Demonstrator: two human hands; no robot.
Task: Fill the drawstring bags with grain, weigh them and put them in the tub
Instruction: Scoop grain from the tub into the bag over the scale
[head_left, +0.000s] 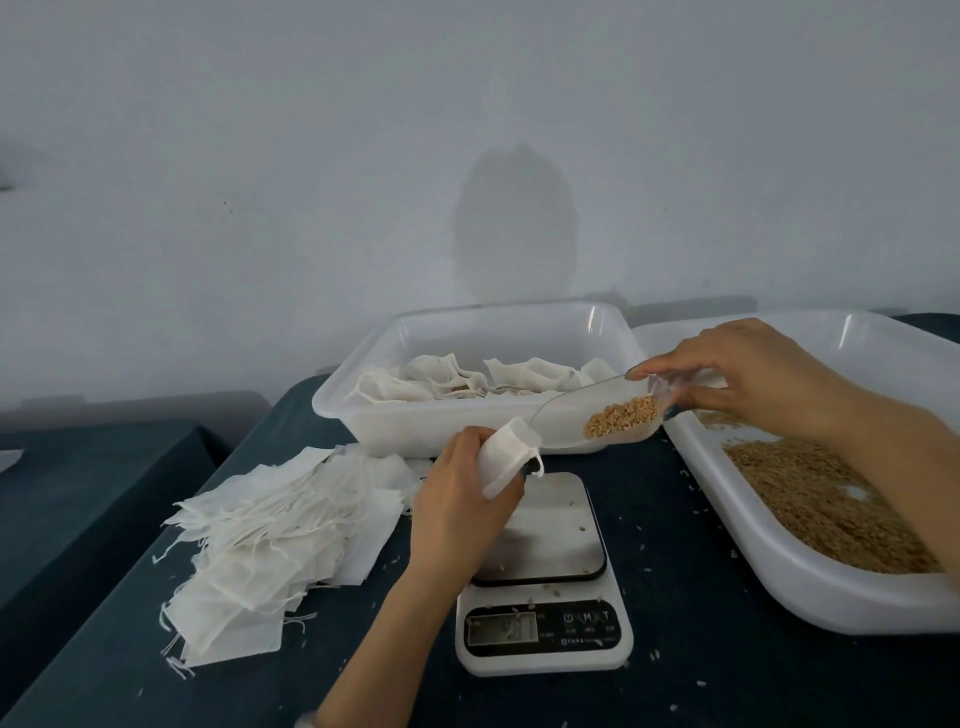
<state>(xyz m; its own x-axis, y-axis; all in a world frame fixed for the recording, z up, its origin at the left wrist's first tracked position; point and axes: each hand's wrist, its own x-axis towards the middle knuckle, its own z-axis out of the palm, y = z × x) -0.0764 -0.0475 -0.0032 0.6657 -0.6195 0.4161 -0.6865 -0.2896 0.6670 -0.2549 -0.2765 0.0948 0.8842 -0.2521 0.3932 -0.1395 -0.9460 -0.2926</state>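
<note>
A dark blue cloth covers the tabletop (701, 649), flecked with stray kernels. Nearest stands a white digital scale (550, 519) with a smooth steel platform and a grey display whose reading is too blurred to tell. To its left lies a loose fan of flat, white empty bags (275, 535) of thin, fibrous fabric, their strings trailing.

Above the platform the left hand (462, 493) rises from the lower edge. Its grip is curled round a small white drawstring bag (506, 454), whose mouth tilts up and to the right.

At the right a shallow, translucent white tray (810, 582) holds a bed of tan grain (821, 509). Over its near rim the right hand (748, 374) reaches leftward, its grip pinching the handle of a clear plastic scoop (571, 410). The scoop carries a small heap of kernels at its back, and its lip sits just beside the bag's mouth.

Behind stands the rectangular white plastic tub (415, 421), with rumpled filled bags (467, 382) inside. A second table (78, 493), also clothed in blue, stands at the left. A plain pale wall (467, 156) closes the room, with a rounded shadow on it above the tub.
</note>
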